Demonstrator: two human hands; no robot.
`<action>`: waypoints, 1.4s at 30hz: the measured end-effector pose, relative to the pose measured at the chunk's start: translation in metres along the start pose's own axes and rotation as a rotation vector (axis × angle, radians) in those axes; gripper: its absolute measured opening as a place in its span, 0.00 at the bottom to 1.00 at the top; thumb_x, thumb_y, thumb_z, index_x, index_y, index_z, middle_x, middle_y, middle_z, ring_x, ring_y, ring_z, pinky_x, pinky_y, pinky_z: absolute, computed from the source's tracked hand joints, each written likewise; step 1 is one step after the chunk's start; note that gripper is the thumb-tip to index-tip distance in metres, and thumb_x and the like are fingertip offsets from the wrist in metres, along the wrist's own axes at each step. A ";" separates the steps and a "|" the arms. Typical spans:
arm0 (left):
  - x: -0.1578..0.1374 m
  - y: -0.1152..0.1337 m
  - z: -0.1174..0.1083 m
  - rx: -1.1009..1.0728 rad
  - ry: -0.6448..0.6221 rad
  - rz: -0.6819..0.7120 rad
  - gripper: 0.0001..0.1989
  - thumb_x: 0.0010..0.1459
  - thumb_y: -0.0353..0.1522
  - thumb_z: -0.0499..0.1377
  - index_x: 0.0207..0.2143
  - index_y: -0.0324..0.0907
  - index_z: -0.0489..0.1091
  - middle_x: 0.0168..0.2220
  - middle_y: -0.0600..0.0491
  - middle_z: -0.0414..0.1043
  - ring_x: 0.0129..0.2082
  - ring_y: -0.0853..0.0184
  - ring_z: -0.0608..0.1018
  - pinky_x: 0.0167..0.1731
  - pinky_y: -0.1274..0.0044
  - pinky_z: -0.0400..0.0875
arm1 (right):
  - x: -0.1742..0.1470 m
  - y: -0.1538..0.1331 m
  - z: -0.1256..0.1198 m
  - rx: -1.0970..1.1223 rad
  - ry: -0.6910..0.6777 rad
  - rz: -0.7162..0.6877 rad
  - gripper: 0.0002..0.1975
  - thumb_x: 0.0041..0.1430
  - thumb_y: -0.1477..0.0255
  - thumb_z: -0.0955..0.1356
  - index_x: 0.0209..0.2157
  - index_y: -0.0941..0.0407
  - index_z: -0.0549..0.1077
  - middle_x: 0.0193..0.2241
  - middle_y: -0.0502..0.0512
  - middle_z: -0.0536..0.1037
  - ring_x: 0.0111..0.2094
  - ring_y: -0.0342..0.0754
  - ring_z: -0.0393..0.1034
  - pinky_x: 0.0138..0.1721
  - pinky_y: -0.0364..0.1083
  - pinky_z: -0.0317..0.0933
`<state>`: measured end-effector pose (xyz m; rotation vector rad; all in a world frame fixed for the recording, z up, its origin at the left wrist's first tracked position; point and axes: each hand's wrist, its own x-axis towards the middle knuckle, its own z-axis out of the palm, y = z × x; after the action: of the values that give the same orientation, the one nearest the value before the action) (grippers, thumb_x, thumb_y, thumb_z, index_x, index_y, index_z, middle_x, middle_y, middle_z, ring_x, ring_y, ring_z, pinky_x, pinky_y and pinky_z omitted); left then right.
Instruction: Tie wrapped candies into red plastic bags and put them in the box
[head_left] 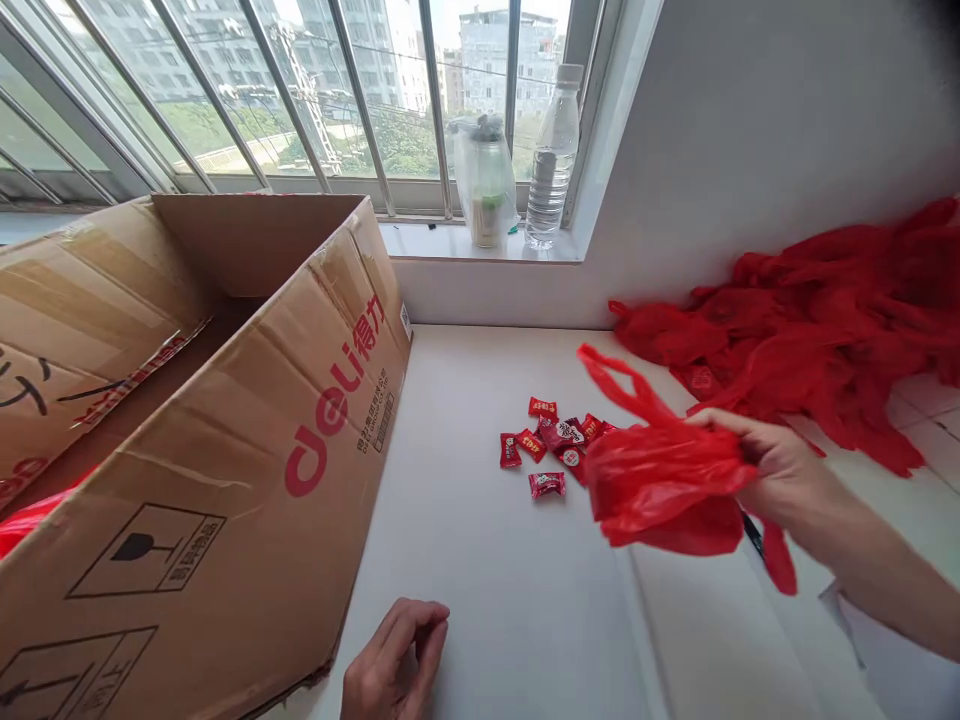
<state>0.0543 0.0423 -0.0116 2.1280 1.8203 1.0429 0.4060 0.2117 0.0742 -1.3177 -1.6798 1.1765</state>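
My right hand (780,470) grips a red plastic bag (667,480) by its gathered side, holding it above the white tabletop (480,560). One loop handle sticks up at the bag's upper left, and a strip hangs down below my wrist. What the bag contains, if anything, is hidden. Several small wrapped candies (547,484) in red and dark pink lie in a loose cluster left of the bag, which overlaps the rightmost ones. Near the front edge, my left hand (394,655) is closed, its fingers curled and thumb close to the index finger, with nothing visible in it.
A tall open cardboard box (247,460) stands at the left, with red plastic (37,515) inside. A heap of red bags (817,320) lies at the right by the wall. On the windowsill are a water bottle (551,165) and a bagged jar (486,190).
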 end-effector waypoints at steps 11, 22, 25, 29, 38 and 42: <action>0.037 0.040 -0.020 -0.066 -0.130 0.033 0.06 0.65 0.32 0.55 0.44 0.44 0.68 0.43 0.52 0.69 0.44 0.68 0.73 0.45 0.77 0.70 | -0.045 0.006 0.136 -0.110 -0.225 -0.245 0.18 0.62 0.66 0.68 0.53 0.43 0.68 0.56 0.53 0.66 0.58 0.50 0.61 0.53 0.50 0.62; 0.041 0.034 -0.020 0.037 -0.087 0.161 0.07 0.62 0.23 0.57 0.33 0.42 0.69 0.27 0.57 0.66 0.29 0.69 0.67 0.33 0.76 0.64 | -0.046 -0.003 0.146 -0.181 -0.216 -0.262 0.08 0.66 0.73 0.64 0.30 0.55 0.66 0.26 0.47 0.70 0.27 0.42 0.64 0.30 0.42 0.60; 0.036 0.032 -0.037 0.037 0.028 0.081 0.08 0.61 0.21 0.58 0.35 0.43 0.69 0.30 0.56 0.66 0.32 0.70 0.68 0.35 0.78 0.65 | -0.050 0.005 0.116 -0.151 -0.049 -0.139 0.09 0.65 0.67 0.66 0.31 0.54 0.68 0.27 0.47 0.72 0.28 0.41 0.66 0.30 0.41 0.61; 0.029 0.029 -0.059 0.022 0.003 -0.044 0.07 0.61 0.22 0.58 0.37 0.44 0.68 0.34 0.56 0.67 0.34 0.71 0.71 0.36 0.80 0.67 | -0.061 0.024 0.078 -0.292 0.020 0.007 0.10 0.64 0.61 0.65 0.35 0.52 0.70 0.32 0.49 0.75 0.32 0.44 0.70 0.30 0.41 0.64; 0.046 0.075 -0.040 -0.034 -0.220 0.219 0.18 0.60 0.24 0.60 0.53 0.43 0.66 0.48 0.48 0.72 0.51 0.59 0.68 0.52 0.67 0.61 | -0.059 -0.015 0.112 -0.478 -0.177 -0.521 0.17 0.65 0.73 0.64 0.55 0.51 0.67 0.53 0.56 0.71 0.54 0.51 0.65 0.54 0.52 0.63; 0.050 0.069 -0.030 -0.175 -0.138 0.138 0.11 0.62 0.21 0.56 0.40 0.45 0.70 0.33 0.55 0.72 0.34 0.67 0.71 0.39 0.74 0.64 | -0.054 -0.015 0.122 -0.243 -0.099 -0.405 0.07 0.65 0.76 0.63 0.38 0.52 0.73 0.34 0.49 0.77 0.36 0.44 0.70 0.38 0.44 0.64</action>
<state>0.0940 0.0613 0.0672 2.1848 1.4827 1.0154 0.3037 0.1299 0.0457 -0.9979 -2.0930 0.8301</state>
